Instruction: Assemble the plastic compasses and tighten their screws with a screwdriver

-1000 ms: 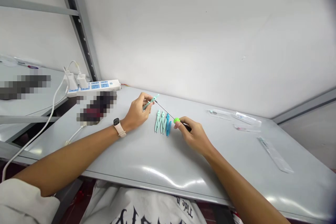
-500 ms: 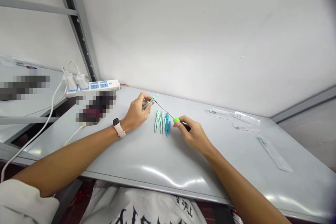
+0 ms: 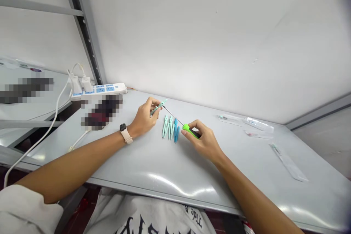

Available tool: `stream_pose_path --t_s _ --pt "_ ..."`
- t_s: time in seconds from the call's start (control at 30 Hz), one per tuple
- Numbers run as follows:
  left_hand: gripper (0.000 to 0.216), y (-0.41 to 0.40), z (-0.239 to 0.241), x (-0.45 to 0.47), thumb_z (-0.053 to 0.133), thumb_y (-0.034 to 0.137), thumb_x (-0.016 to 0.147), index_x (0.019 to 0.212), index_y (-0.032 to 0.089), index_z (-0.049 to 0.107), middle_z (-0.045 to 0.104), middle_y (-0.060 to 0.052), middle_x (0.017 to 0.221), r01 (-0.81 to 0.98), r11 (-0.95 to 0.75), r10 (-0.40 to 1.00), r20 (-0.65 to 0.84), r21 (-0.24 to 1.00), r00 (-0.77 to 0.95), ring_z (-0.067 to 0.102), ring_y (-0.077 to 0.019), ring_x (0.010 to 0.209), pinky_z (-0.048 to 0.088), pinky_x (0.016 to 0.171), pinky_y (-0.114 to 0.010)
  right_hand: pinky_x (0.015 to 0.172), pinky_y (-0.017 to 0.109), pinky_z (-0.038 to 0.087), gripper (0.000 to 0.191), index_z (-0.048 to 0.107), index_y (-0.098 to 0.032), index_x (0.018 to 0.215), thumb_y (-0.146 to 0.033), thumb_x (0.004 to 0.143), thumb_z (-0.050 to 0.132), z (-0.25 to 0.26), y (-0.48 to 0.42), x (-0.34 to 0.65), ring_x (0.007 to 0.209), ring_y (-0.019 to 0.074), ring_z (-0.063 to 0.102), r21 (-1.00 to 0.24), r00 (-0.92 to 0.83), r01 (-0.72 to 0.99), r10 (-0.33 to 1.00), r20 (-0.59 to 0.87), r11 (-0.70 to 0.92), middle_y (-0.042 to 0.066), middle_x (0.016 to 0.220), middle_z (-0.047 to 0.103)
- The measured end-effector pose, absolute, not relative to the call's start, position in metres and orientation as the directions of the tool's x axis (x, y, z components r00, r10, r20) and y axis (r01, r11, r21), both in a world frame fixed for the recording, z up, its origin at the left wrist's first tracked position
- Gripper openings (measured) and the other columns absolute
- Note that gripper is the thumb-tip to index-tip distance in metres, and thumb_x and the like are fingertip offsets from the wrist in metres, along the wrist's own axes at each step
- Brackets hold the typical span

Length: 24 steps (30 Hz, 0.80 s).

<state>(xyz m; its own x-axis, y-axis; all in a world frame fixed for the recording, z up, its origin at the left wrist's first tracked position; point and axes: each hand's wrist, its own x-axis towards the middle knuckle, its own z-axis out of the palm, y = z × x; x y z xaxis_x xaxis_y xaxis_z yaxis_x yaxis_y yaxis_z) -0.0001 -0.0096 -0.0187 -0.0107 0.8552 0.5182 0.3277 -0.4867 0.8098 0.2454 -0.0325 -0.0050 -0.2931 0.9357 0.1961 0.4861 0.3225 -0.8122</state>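
Observation:
My left hand is closed around a mint-green drawing compass, held above the table with its top end pointing up and right. In my right hand is a screwdriver with a green and black handle. Its thin metal shaft slants up to the left, and the tip meets the held compass near its hinge. Below the shaft, two mint-green compasses and a blue compass lie side by side on the grey table.
On the right side lie several clear plastic sleeves. At the back left is a white power strip with plugged-in chargers and a white cable. A blurred-out dark object lies nearer. A wall rises behind.
The screwdriver handle has turned slightly in my right hand, showing more green. The tip stays at the held compass. The whole view has shifted a little.

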Motion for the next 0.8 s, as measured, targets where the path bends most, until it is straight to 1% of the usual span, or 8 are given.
stream_pose_path --t_s 0.17,0.27,0.4,0.57,0.73,0.8 --pt "0.010 -0.0104 -0.0193 0.0011 0.057 0.021 0.094 0.101 0.021 0.051 0.067 -0.003 0.094 0.327 -0.486 0.853 0.522 0.810 -0.026 0.061 -0.0096 0.060 0.049 0.058 -0.025 0.054 0.029 0.036 0.037 0.057 -0.022 0.082 -0.058 0.088 0.066 -0.0028 -0.0315 0.2444 0.056 0.0124 0.045 -0.806 -0.315 0.476 0.924 0.218 0.352 0.002 0.078 0.064" --pt "0.009 -0.0105 -0.0199 0.0016 0.057 0.022 0.095 0.101 0.021 0.050 0.066 -0.001 0.090 0.326 -0.500 0.842 0.539 0.802 -0.034 0.061 -0.0099 0.061 0.049 0.058 -0.025 0.056 0.029 0.038 0.038 0.056 -0.022 0.080 -0.058 0.088 0.065 -0.0024 -0.0308 0.2442 0.060 0.0138 0.048 -0.807 -0.331 0.469 0.918 0.217 0.360 0.001 0.076 0.063" --pt "0.009 -0.0112 -0.0187 0.0024 0.056 0.022 0.095 0.101 0.021 0.050 0.063 0.001 0.082 0.331 -0.523 0.826 0.563 0.786 -0.033 0.060 -0.0105 0.060 0.049 0.058 -0.026 0.054 0.028 0.037 0.040 0.055 -0.022 0.080 -0.060 0.088 0.066 -0.0023 -0.0307 0.2444 0.060 0.0133 0.047 -0.838 -0.352 0.445 0.922 0.160 0.315 0.001 0.075 0.062" --pt "0.009 -0.0122 -0.0170 0.0033 0.056 0.022 0.096 0.101 0.021 0.050 0.062 0.000 0.083 0.323 -0.547 0.809 0.587 0.772 -0.030 0.060 -0.0102 0.060 0.050 0.059 -0.026 0.049 0.027 0.033 0.041 0.054 -0.022 0.082 -0.062 0.090 0.063 -0.0019 -0.0316 0.2445 0.054 0.0119 0.043 -0.870 -0.394 0.419 0.915 0.084 0.260 -0.002 0.068 0.056" --pt "0.008 -0.0129 -0.0166 0.0028 0.057 0.023 0.096 0.101 0.021 0.051 0.064 -0.001 0.084 0.341 -0.551 0.803 0.595 0.761 -0.029 0.059 -0.0107 0.060 0.050 0.059 -0.026 0.047 0.027 0.032 0.042 0.058 -0.021 0.086 -0.063 0.093 0.058 -0.0012 -0.0322 0.2438 0.053 0.0119 0.045 -0.859 -0.422 0.438 0.904 0.065 0.266 0.000 0.072 0.061" --pt "0.008 -0.0128 -0.0169 0.0024 0.057 0.023 0.096 0.102 0.021 0.051 0.064 -0.001 0.085 0.350 -0.554 0.799 0.600 0.755 -0.029 0.060 -0.0113 0.061 0.051 0.061 -0.027 0.047 0.027 0.032 0.043 0.059 -0.021 0.086 -0.063 0.094 0.058 -0.0012 -0.0326 0.2436 0.052 0.0116 0.045 -0.860 -0.432 0.437 0.900 0.055 0.263 -0.001 0.071 0.060"
